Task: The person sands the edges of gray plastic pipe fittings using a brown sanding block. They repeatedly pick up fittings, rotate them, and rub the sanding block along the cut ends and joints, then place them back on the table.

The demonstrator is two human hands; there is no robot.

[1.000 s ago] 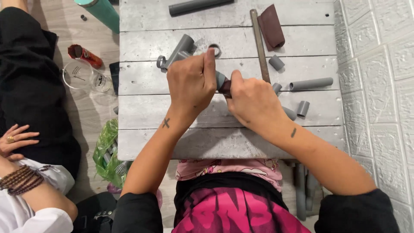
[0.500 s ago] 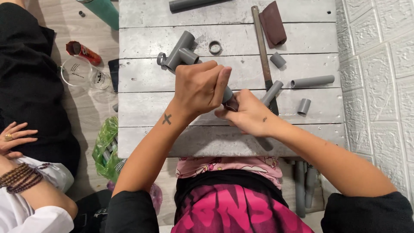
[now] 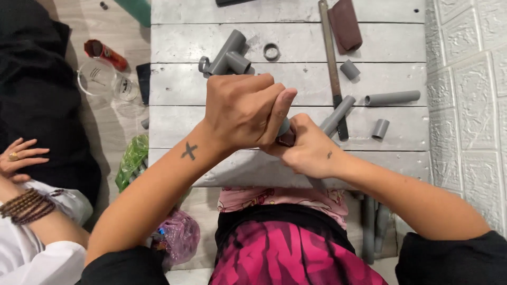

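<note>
Head view shows your two hands meeting above the near edge of the grey plank table (image 3: 174, 132). Your left hand (image 3: 245, 111) is clenched over a small grey pipe piece (image 3: 284, 126), of which only a rounded end shows between your fingers. Your right hand (image 3: 309, 150) is closed around the same piece from below, and a longer grey pipe (image 3: 338, 113) comes out from behind it toward the far right. Whether this pipe is joined to the piece or only lies behind your hand, I cannot tell. To my judgement you are in the fitting step, pressing or twisting the small piece in place; the next move calls for a firm, straight push with both hands kept in line.

Farther on the table lie a short pipe stub (image 3: 379, 128) and a loose pipe section (image 3: 392, 97). Beyond them are a grey tee fitting (image 3: 228, 53), a small ring (image 3: 271, 51), a hacksaw (image 3: 330, 58) and a brown sanding block (image 3: 346, 24).
</note>
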